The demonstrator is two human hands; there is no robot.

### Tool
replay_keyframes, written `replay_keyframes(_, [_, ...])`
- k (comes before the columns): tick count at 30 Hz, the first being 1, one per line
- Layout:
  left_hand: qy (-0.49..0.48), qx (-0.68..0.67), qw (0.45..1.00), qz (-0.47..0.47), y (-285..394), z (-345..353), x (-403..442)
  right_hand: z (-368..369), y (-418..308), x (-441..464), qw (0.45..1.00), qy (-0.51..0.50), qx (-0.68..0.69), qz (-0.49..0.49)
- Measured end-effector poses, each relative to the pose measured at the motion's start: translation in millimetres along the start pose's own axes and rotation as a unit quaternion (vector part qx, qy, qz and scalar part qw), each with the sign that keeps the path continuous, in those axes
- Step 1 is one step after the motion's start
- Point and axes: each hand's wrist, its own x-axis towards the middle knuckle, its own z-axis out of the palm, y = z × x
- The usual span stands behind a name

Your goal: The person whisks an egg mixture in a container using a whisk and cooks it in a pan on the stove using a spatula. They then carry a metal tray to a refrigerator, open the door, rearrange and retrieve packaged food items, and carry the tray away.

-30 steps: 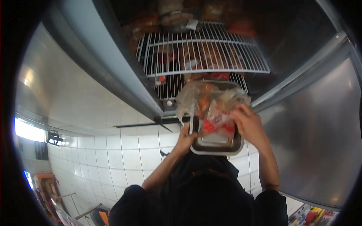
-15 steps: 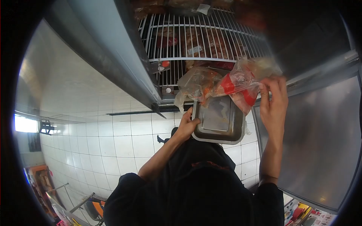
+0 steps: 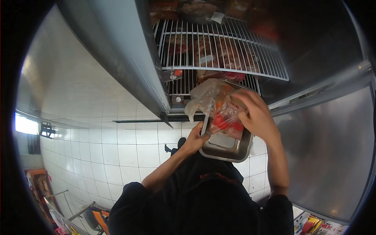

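My left hand (image 3: pixel 195 139) grips the left rim of a metal tray (image 3: pixel 231 156), its thumb over the edge. In the tray lies a clear plastic bag with red patches (image 3: pixel 225 122). My right hand (image 3: pixel 254 113) is closed at this bag's upper right side, thumb and fingers on the plastic. Beside it, a second clear bag (image 3: pixel 203 98) with orange contents hangs over the tray's upper left edge. The tray's far end reaches the fridge opening, below the wire shelf.
A white wire shelf (image 3: pixel 223 70) crosses the open fridge, with packed meat (image 3: pixel 203 51) beneath it and a bowl (image 3: pixel 199 9) at the top. The metal door (image 3: pixel 325 149) stands open on the right. White floor tiles (image 3: pixel 117 149) show at the left.
My right hand first lifted the red-patched bag up and right, off the tray, and has since brought it back down into the tray. My left hand has kept its hold on the rim.
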Motion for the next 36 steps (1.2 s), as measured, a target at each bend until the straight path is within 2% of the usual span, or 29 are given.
replay_keyframes(2, [-0.010, 0.005, 1.000, 0.004, -2, 4, -1, 15, 2, 33, 0.998, -0.029, 0.029, -0.054])
replay_keyframes(4, [-0.037, 0.011, 0.999, -0.024, -2, 8, -8, 56, 18, 51, 0.984, -0.049, -0.098, -0.138])
replay_keyframes(7, [-0.059, 0.010, 0.998, -0.034, -1, 17, -14, 80, 29, 84, 0.938, -0.334, -0.055, -0.079])
replay_keyframes(10, [-0.050, -0.002, 0.998, -0.042, -14, 14, -15, 79, 28, 80, 0.924, -0.363, -0.072, -0.096])
replay_keyframes(12, [-0.045, 0.010, 0.998, -0.038, -16, 8, -14, 82, 31, 67, 0.947, -0.270, -0.097, -0.146])
replay_keyframes(14, [-0.048, 0.030, 0.997, -0.053, -2, 5, -18, 80, 32, 68, 0.944, -0.277, -0.119, -0.138])
replay_keyframes(15, [-0.054, 0.042, 0.996, -0.060, 3, 4, -11, 74, 37, 84, 0.927, -0.334, -0.129, -0.109])
replay_keyframes(17, [-0.046, 0.041, 0.997, -0.035, -8, 4, -10, 71, 45, 89, 0.919, -0.359, -0.121, -0.105])
replay_keyframes(19, [-0.040, 0.017, 0.998, -0.046, -18, 3, -4, 81, 65, 86, 0.935, -0.301, -0.092, -0.161])
replay_keyframes(22, [-0.028, -0.029, 0.995, -0.093, -8, 2, 3, 74, 78, 72, 0.948, -0.231, -0.121, -0.181])
replay_keyframes(25, [-0.016, -0.031, 0.995, -0.094, -11, -2, 6, 37, 70, 69, 0.934, -0.324, -0.148, 0.006])
replay_keyframes(28, [-0.012, -0.049, 0.995, -0.080, -14, -5, 11, 37, 106, 52, 0.928, -0.335, -0.125, 0.100])
replay_keyframes(31, [-0.024, -0.052, 0.996, -0.073, -12, -2, 17, 47, 120, 47, 0.875, -0.433, -0.170, 0.136])
replay_keyframes(34, [-0.042, -0.026, 0.996, -0.077, -12, 6, 22, 74, 153, 36, 0.855, -0.509, -0.072, 0.074])
replay_keyframes(36, [-0.034, -0.039, 0.994, -0.100, -6, 16, 40, 71, 161, 35, 0.890, -0.442, -0.073, 0.085])
